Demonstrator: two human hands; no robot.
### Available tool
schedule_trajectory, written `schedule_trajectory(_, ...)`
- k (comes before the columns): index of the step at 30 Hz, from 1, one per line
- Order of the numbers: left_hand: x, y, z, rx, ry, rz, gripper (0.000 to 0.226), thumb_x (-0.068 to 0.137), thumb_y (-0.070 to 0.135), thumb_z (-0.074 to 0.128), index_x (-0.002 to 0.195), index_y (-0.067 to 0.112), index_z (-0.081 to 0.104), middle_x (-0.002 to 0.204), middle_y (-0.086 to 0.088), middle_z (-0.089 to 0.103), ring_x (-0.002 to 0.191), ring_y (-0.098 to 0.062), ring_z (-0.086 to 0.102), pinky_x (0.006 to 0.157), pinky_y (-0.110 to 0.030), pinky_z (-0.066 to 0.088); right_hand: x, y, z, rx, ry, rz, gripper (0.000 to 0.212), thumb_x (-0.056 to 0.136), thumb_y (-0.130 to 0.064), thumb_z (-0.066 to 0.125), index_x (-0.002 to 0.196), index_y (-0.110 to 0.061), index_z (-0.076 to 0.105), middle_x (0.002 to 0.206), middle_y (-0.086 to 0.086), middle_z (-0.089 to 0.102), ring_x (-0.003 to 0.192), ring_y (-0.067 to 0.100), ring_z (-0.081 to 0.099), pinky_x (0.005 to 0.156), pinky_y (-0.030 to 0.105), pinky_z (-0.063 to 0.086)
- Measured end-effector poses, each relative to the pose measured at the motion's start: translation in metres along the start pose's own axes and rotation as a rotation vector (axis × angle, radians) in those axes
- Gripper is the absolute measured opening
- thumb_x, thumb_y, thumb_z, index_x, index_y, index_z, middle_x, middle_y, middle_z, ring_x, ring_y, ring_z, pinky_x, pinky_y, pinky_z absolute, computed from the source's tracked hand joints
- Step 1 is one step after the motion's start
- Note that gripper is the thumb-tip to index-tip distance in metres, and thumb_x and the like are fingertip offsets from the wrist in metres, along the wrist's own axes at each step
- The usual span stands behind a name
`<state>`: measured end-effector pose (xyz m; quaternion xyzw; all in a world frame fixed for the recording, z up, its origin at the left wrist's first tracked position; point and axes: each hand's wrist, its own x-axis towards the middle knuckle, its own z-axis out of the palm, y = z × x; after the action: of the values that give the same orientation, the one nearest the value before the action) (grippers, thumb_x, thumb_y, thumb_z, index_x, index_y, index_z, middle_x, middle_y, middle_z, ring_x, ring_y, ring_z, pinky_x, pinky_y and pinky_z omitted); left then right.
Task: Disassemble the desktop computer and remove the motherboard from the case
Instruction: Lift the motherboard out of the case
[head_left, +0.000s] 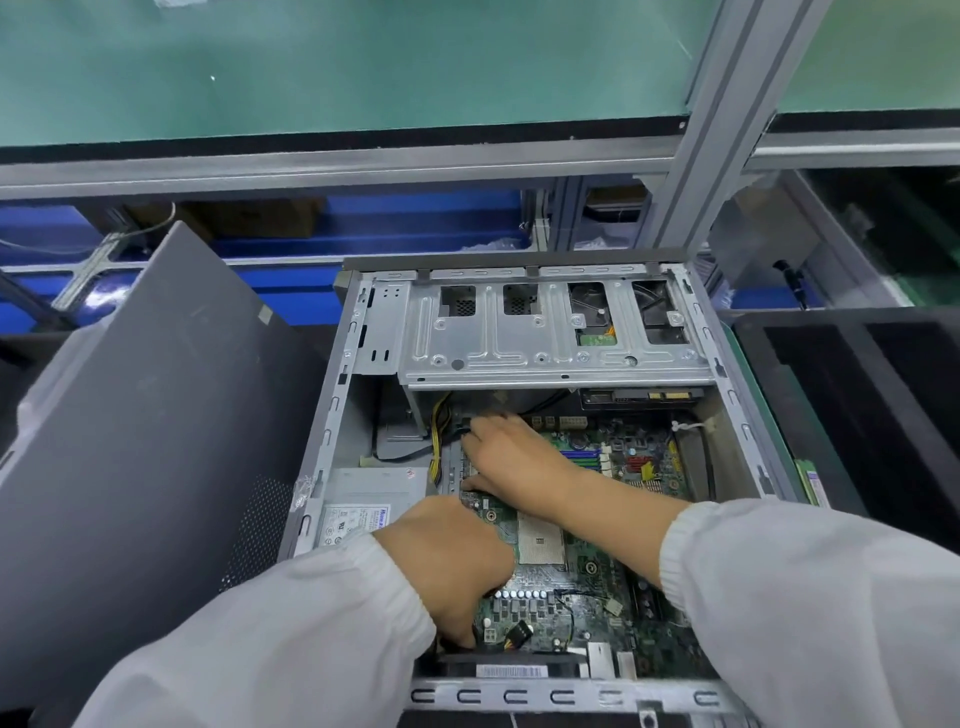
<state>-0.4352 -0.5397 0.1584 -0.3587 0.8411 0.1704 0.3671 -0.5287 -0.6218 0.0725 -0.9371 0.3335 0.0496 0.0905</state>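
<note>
An open grey computer case (724, 358) lies in front of me with its green motherboard (587, 577) inside. My right hand (514, 457) reaches to the board's far left corner, its fingertips curled around a black cable connector (464, 425) beside yellow and black wires (435, 441). My left hand (447, 561) is at the board's near left edge, fingers curled down over that edge; what they hold is hidden. The bare CPU socket (540, 540) shows between my hands.
A metal drive cage (519, 343) spans the far end of the case. The power supply (363, 499) sits at the left inside. The removed grey side panel (145, 415) leans at the left. A black tray (857, 405) stands at the right.
</note>
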Motion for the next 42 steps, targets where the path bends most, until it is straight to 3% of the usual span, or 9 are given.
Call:
schedule_trajectory(8,0.002,0.001,-0.001,0.016,-0.009,-0.003,0.023,0.082,0.037,0.067,0.083,0.017,0.057,0.070,0.002,0.050,0.071,-0.023,0.053,0.064,-0.031,0.045,0.004,-0.009,-0.003,-0.095,-0.052,0.021,0.043,0.093,-0.034,0.055,0.119,-0.001,0.050,0.117,0.014,0.050,0.109,0.030,0.048,0.091,0.037,0.035)
schedule_trajectory(12,0.001,0.001,0.000,-0.032,-0.016,-0.031,0.029,0.082,0.039,0.067,0.093,0.013,0.065,0.081,0.000,0.061,0.075,-0.023,0.057,0.066,-0.032,0.048,-0.026,0.006,-0.014,-0.136,-0.045,0.232,0.045,0.087,-0.019,0.062,0.124,-0.004,0.040,0.120,0.012,0.049,0.110,0.028,0.048,0.087,0.034,0.038)
schedule_trajectory(17,0.029,-0.013,-0.017,-0.101,0.139,-0.249,0.011,0.090,0.016,0.059,0.097,0.008,0.061,0.077,0.000,0.053,0.066,-0.016,0.048,0.062,-0.030,0.041,-0.065,0.047,-0.030,-0.217,-0.484,0.564,0.044,0.088,-0.010,0.058,0.129,-0.003,0.042,0.128,0.012,0.052,0.117,0.029,0.051,0.087,0.036,0.045)
schedule_trajectory(20,0.050,-0.030,-0.028,-0.026,0.255,-0.462,0.017,0.090,0.004,0.052,0.100,0.014,0.061,0.079,0.003,0.050,0.075,-0.017,0.053,0.063,-0.028,0.036,-0.057,0.052,-0.030,-0.173,-0.512,0.556,0.037,0.090,-0.001,0.052,0.126,-0.003,0.050,0.126,0.011,0.054,0.111,0.030,0.057,0.075,0.034,0.046)
schedule_trajectory(22,0.060,-0.040,-0.026,-0.055,0.186,-0.520,0.022,0.089,0.004,0.054,0.107,0.013,0.064,0.077,0.004,0.051,0.081,-0.018,0.057,0.060,-0.027,0.038,-0.053,0.053,-0.030,-0.174,-0.508,0.544,0.033,0.089,0.003,0.051,0.121,-0.004,0.055,0.119,0.009,0.058,0.103,0.028,0.060,0.068,0.031,0.044)
schedule_trajectory(25,0.069,-0.051,-0.020,-0.155,0.076,-0.487,0.023,0.089,0.008,0.059,0.111,0.008,0.063,0.104,-0.002,0.064,0.098,-0.022,0.063,0.069,-0.030,0.043,-0.052,0.052,-0.026,-0.261,-0.537,0.456,0.030,0.089,0.002,0.053,0.119,-0.005,0.055,0.118,0.008,0.058,0.103,0.027,0.060,0.067,0.033,0.044)
schedule_trajectory(29,0.071,-0.053,-0.023,-0.106,0.078,-0.477,0.001,0.088,0.009,0.062,0.088,0.008,0.062,0.069,0.003,0.048,0.067,-0.014,0.053,0.062,-0.026,0.040,-0.054,0.055,-0.035,-0.333,-0.563,0.328,0.027,0.095,-0.016,0.055,0.120,-0.008,0.054,0.116,0.006,0.056,0.102,0.026,0.059,0.067,0.033,0.045)
schedule_trajectory(31,0.073,-0.052,-0.022,-0.043,0.100,-0.492,0.020,0.086,0.008,0.063,0.070,0.012,0.051,0.063,0.004,0.041,0.054,-0.010,0.041,0.052,-0.024,0.036,-0.055,0.058,-0.043,-0.317,-0.554,0.279,0.028,0.094,-0.026,0.057,0.114,-0.008,0.057,0.110,0.005,0.057,0.096,0.023,0.061,0.064,0.032,0.046)
schedule_trajectory(42,0.075,-0.049,-0.016,0.046,0.182,-0.553,0.017,0.084,0.001,0.055,0.090,0.014,0.065,0.068,0.006,0.048,0.073,-0.018,0.054,0.075,-0.028,0.052,-0.058,0.063,-0.029,-0.341,-0.469,0.308,0.036,0.095,-0.021,0.056,0.126,-0.005,0.050,0.120,0.010,0.056,0.106,0.028,0.059,0.074,0.036,0.048)
